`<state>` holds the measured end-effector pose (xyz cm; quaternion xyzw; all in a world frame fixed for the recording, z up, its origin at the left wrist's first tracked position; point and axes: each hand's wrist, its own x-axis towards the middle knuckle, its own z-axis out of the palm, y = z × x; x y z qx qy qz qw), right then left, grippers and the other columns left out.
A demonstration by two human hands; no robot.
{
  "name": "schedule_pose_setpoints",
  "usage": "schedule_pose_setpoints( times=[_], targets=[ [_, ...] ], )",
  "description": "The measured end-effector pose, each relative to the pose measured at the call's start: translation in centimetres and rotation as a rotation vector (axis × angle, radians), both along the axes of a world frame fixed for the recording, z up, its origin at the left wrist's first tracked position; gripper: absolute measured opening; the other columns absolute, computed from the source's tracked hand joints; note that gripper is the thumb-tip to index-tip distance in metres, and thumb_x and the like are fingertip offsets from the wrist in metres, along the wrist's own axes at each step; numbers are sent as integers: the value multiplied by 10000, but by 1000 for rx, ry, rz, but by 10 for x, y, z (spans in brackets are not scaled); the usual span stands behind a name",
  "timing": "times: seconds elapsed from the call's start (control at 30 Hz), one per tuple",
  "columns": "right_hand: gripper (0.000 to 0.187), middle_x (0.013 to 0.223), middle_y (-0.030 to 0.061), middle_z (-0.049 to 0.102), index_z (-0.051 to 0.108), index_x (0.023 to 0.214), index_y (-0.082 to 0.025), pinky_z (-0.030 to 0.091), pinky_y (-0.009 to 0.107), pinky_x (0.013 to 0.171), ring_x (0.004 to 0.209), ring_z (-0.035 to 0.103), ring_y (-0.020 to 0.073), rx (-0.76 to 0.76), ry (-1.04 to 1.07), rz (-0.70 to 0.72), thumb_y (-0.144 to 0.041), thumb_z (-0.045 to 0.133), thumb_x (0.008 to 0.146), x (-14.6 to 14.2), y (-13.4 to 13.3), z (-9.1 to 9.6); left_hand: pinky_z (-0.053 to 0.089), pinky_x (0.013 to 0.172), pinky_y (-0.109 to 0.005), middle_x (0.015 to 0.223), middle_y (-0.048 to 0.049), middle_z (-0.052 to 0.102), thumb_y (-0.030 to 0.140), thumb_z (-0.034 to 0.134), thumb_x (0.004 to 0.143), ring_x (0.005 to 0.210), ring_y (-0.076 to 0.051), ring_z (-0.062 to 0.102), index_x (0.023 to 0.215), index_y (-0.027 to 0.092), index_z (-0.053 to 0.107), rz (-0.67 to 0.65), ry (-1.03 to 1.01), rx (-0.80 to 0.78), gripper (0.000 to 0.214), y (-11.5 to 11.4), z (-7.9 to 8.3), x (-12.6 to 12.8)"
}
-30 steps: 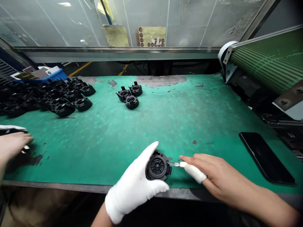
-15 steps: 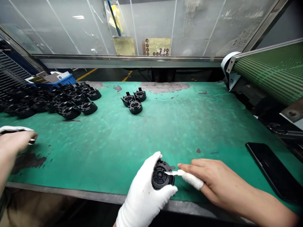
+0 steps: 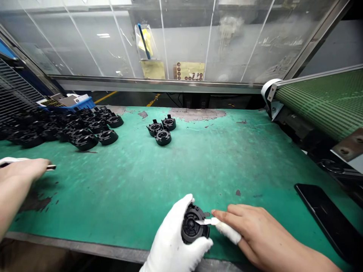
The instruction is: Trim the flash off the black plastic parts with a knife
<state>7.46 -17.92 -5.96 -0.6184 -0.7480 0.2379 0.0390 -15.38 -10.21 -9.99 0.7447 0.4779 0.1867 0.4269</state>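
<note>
My left hand [image 3: 176, 241], in a white glove, is closed around a round black plastic part [image 3: 193, 229] near the front edge of the green table [image 3: 136, 181]. My bare right hand [image 3: 249, 238] pinches a small white-wrapped blade [image 3: 215, 223]. The blade's metal tip rests on the part's face. Both hands are low in the view, touching the part from either side.
A co-worker's hand [image 3: 19, 173] at the left edge holds a small tool. A heap of black parts [image 3: 65, 128] lies at the back left beside a blue bin [image 3: 73, 102]. Three more parts [image 3: 161, 130] sit mid-table. A black phone [image 3: 329, 219] lies right, below a green conveyor [image 3: 320, 102].
The blade tip has moved from the part's right edge onto its face. My view has tilted, so everything sits lower in the picture. The co-worker's hand shifted slightly right.
</note>
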Motion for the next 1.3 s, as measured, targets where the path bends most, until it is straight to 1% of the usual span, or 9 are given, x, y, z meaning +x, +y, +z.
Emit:
schedule_pose_setpoints(
  times=[0.33,0.53,0.67,0.83,0.9,1.0,1.17,1.23,1.3],
  targets=[
    [735,977,22,689,574,1393,-339,428,338,679,864,668,256,3,-120,-52,-45,499,723,-12,-5,-3,482,1162,-466,1421,-66,578,248,740,692,1317,-262,570,1420,258,457,11,3,44,782,0,-2,3],
    [738,988,34,714,584,1396,-325,449,328,637,828,696,249,62,-214,-83,-39,477,725,-19,-13,-4,529,1114,-433,1368,-49,620,241,738,688,1259,-250,616,1402,271,472,14,-22,61,762,-1,-5,2],
    [734,980,40,718,568,1423,-295,493,325,615,809,718,250,93,-234,-95,-48,469,739,-23,-19,-15,560,1074,-403,1316,-45,653,244,724,706,1209,-235,648,1398,263,481,20,-44,83,733,-2,-6,1],
    [744,984,47,708,501,1487,-275,553,330,633,803,724,249,113,-219,-159,-50,455,779,-23,-27,-27,523,1120,-458,1386,-60,613,272,756,680,1280,-277,605,1380,264,521,53,-9,148,739,-2,-11,0],
    [701,1002,52,701,494,1491,-267,565,331,671,841,719,248,111,-168,-160,-65,460,820,-19,-28,-24,521,1123,-463,1391,-56,610,269,758,674,1285,-278,601,1381,271,519,68,-12,164,746,-2,-12,1],
    [591,980,38,690,524,1458,-289,547,316,708,870,697,232,88,-70,-140,-118,494,893,-11,-22,-11,534,1111,-444,1375,-57,619,263,758,677,1262,-265,618,1389,271,502,28,-14,176,757,-1,-12,1],
    [342,884,4,680,654,1247,-336,482,284,712,817,663,197,8,88,-64,-207,489,976,-3,-1,8,564,1073,-400,1336,-58,641,249,767,682,1222,-246,645,1400,266,470,1,-5,199,778,-1,-17,-1],
    [326,880,1,680,660,1228,-337,462,279,698,799,655,191,-4,101,-33,-213,497,975,-2,6,9,572,1063,-409,1324,-54,645,250,783,656,1208,-253,651,1398,275,465,3,-15,247,807,-2,-24,-1],
    [372,874,-3,679,656,1242,-339,453,270,692,792,651,186,-10,97,-18,-172,530,935,-3,10,8,575,1057,-420,1318,-56,644,226,790,620,1196,-265,655,1397,278,463,17,-38,290,845,-3,-30,-1]
  ],
)
